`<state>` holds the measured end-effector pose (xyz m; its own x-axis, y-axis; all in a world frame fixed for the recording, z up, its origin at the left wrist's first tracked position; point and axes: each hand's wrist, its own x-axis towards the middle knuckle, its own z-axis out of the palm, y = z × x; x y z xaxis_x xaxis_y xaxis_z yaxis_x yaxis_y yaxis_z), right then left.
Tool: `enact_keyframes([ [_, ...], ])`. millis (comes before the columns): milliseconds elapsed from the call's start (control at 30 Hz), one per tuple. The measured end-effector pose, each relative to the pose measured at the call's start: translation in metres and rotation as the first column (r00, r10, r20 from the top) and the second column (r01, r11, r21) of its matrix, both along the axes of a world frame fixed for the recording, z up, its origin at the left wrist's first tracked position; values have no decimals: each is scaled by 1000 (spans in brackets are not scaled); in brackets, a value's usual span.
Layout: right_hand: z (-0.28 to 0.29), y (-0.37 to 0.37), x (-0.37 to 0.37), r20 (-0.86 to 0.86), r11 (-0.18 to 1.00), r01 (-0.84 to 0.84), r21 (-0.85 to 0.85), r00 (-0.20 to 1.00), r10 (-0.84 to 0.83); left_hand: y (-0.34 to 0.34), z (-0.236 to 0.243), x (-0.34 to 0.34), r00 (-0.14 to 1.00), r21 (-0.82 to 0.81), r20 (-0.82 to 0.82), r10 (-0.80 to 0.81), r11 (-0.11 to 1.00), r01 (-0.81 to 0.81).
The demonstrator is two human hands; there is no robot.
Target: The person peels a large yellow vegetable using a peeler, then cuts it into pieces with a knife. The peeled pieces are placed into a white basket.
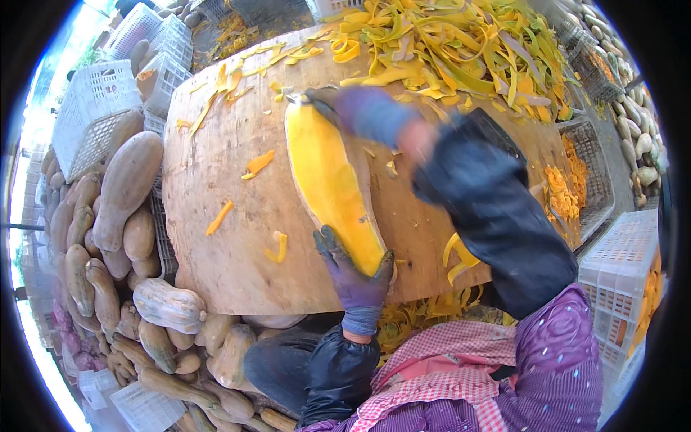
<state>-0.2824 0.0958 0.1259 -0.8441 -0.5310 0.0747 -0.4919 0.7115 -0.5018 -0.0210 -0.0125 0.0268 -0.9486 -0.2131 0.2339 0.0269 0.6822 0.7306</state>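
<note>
A long squash (327, 176) lies lengthwise on the wooden board, its upper face bared to bright yellow flesh, with pale skin along its sides. My left hand (353, 272), in a dark purple glove, grips its near end, thumb and fingers on either side. At the far end is my gloved right hand (360, 111), smeared by motion. Its fingers are closed on what looks like a peeler (294, 98); only a bit of metal shows at the squash's tip, and the handle is hidden.
Peel strips (468, 50) heap at the board's far right; scraps dot the wooden board (216, 158). Whole squashes (129, 187) pile up at left beside white crates (97, 108). On the right stand a crate of orange shreds (565, 191) and a white crate (619, 266).
</note>
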Motion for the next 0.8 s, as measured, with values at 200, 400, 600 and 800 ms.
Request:
enact_keyframes([
  [200,-19,65,146,-193,995,61,74,980,-46,-1,3,0,1000,51,1,-11,999,11],
  [400,-6,16,-9,-20,992,129,-7,991,-129,-1,4,0,999,47,-41,-18,999,19],
  [600,-75,55,178,131,970,200,-136,974,-183,-1,1,2,999,73,-29,-31,997,33],
  [800,-47,72,184,12,939,308,-154,951,-310,-4,-7,2,996,145,-89,-12,989,25],
])
